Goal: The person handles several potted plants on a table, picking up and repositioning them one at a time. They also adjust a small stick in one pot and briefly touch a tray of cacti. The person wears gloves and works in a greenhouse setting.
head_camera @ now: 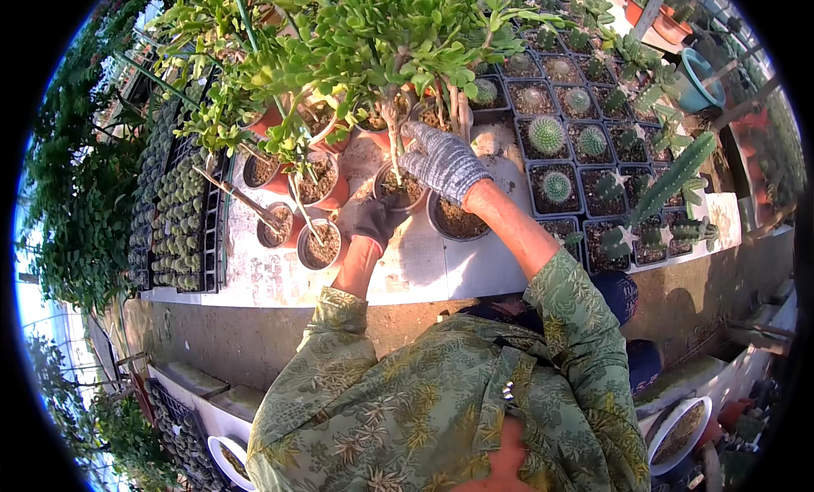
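Note:
My right hand (442,160), in a grey knitted glove, has its fingers around the woody stem (392,133) of a leafy green plant (375,53). That stem stands upright in a plastic pot (416,205) of brown soil. My left hand (375,220), in a dark glove, is at the near left side of the same pot, its fingertips by the rim and soil; whether it grips the pot is hidden. A soil-filled pot (455,222) stands just right, under my right wrist. Smaller pots with stems, one of them a round pot (320,245), stand to the left.
Square black pots with round cacti (547,136) fill the right side, and a columnar cactus (674,174) leans over them. Trays of small cacti (181,238) lie at the left. The white tabletop (407,273) ends close before me. A blue-green bucket (703,79) stands at the far right.

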